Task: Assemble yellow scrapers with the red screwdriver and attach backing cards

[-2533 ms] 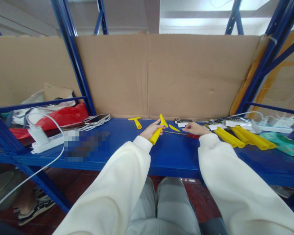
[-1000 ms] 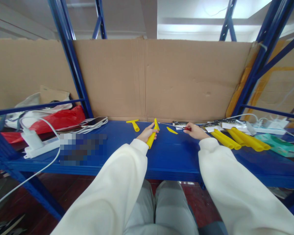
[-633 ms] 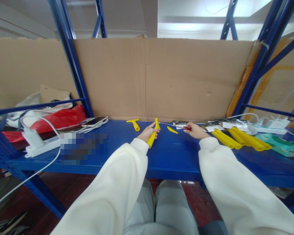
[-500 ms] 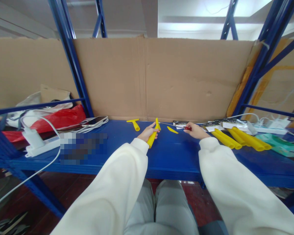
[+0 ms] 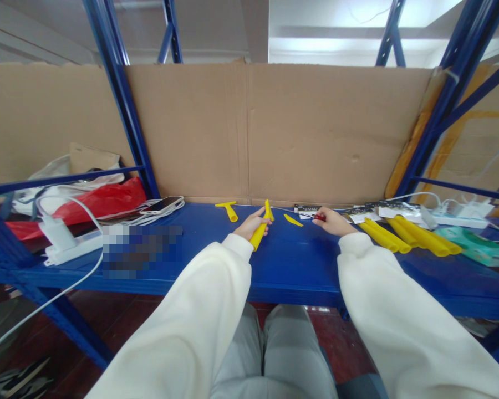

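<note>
My left hand (image 5: 253, 225) is wrapped round a yellow plastic handle (image 5: 257, 237) with a yellow crosspiece (image 5: 268, 209) at its top end. In my closed right hand (image 5: 331, 221) is a red-handled screwdriver (image 5: 319, 218), its thin shaft pointing left toward the yellow crosspiece. Whether the tip touches it is too small to tell. Between my hands a loose yellow blade-shaped piece (image 5: 293, 220) lies on the blue shelf (image 5: 293, 260). To the left of my left hand lies a yellow T-shaped tool (image 5: 231, 213).
Several yellow tubes (image 5: 385, 237) lie on the right, near printed packets (image 5: 399, 210) and a green plastic pack (image 5: 488, 246). At left are a phone (image 5: 163, 205) on coiled cable, a white power strip (image 5: 75, 246) and a red bag (image 5: 102, 200). A cardboard wall (image 5: 316, 133) closes the back.
</note>
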The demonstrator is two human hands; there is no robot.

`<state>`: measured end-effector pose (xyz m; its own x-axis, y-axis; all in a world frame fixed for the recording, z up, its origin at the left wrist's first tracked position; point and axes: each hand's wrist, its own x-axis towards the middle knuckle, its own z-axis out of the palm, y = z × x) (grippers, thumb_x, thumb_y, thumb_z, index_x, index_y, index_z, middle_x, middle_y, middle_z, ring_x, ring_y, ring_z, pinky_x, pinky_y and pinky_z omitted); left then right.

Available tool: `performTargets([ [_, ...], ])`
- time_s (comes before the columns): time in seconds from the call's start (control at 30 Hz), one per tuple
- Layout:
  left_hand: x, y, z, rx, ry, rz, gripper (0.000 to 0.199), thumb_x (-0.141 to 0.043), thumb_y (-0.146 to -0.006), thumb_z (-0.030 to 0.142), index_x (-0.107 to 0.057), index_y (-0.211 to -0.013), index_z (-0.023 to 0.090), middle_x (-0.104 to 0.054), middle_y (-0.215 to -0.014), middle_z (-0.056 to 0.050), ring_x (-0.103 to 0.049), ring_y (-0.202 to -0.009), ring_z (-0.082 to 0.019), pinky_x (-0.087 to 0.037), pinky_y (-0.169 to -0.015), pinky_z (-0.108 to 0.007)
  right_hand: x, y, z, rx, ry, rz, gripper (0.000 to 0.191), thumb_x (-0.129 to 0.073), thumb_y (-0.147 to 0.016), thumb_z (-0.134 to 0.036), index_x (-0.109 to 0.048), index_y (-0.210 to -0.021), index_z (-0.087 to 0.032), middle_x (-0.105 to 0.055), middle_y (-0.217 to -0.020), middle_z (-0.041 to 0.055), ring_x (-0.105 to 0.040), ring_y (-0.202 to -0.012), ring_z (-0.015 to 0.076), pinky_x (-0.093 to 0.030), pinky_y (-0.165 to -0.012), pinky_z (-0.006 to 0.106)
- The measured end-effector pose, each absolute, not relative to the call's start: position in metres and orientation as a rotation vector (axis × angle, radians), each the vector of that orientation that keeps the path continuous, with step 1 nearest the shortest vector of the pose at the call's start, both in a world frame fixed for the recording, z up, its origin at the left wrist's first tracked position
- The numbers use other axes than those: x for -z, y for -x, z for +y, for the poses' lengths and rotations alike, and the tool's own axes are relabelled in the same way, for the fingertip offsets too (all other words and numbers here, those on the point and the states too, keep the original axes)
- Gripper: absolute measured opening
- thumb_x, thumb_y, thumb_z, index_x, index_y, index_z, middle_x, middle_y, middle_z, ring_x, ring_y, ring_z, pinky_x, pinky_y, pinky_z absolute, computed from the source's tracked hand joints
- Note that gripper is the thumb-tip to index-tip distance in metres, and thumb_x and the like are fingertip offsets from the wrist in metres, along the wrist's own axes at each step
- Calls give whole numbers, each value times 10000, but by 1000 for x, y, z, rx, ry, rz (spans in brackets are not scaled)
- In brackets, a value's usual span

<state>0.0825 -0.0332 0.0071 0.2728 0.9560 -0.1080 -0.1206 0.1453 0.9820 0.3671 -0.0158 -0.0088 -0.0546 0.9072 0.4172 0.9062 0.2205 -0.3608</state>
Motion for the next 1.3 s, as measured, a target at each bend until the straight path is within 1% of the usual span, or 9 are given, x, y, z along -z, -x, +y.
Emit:
performTargets([
  [0.3,-5,-82,-28,-985,-1137,953,784,-477,-873,-6,-222,-1573,239,-581,-710,11,-489,-473,-88,-383,-444,-178,13,-372,-9,27,1644,-1934,176,-688,-787,-353,-613,-895,-236,-711,-816,38,-644,-779,209,-474,-744,328],
  [0.47,-6,-83,-30,-999,-1122,937,784,-468,-880,-6,-208,-1578,240,-572,-688,14,-483,-464,-88,-372,-434,-174,10,-368,-14,2,1677,-1921,136,-658,-801,-327,-596,-881,-237,-715,-849,49,-650,-776,214,-478,-739,336],
  [0.87,-9,-85,-35,-1005,-1114,969,749,-451,-884,-15,-251,-1564,230,-569,-682,17,-466,-444,-76,-354,-410,-165,4,-362,-21,6,1690,-1920,107,-641,-788,-272,-548,-824,-234,-713,-854,51,-646,-771,211,-473,-719,333],
  [1.13,-8,-84,-32,-1005,-1150,1001,789,-475,-870,-11,-223,-1575,236,-571,-688,16,-467,-451,-82,-372,-424,-178,4,-364,-22,58,1642,-1911,139,-675,-771,-324,-587,-842,-243,-718,-852,34,-657,-793,222,-472,-742,354],
  [1.3,-8,-85,-31,-1018,-1174,1042,796,-483,-856,-20,-253,-1569,248,-565,-681,21,-461,-447,-81,-371,-417,-178,3,-362,-22,134,1614,-1900,156,-695,-756,-346,-608,-836,-245,-726,-845,33,-666,-811,234,-477,-765,376],
])
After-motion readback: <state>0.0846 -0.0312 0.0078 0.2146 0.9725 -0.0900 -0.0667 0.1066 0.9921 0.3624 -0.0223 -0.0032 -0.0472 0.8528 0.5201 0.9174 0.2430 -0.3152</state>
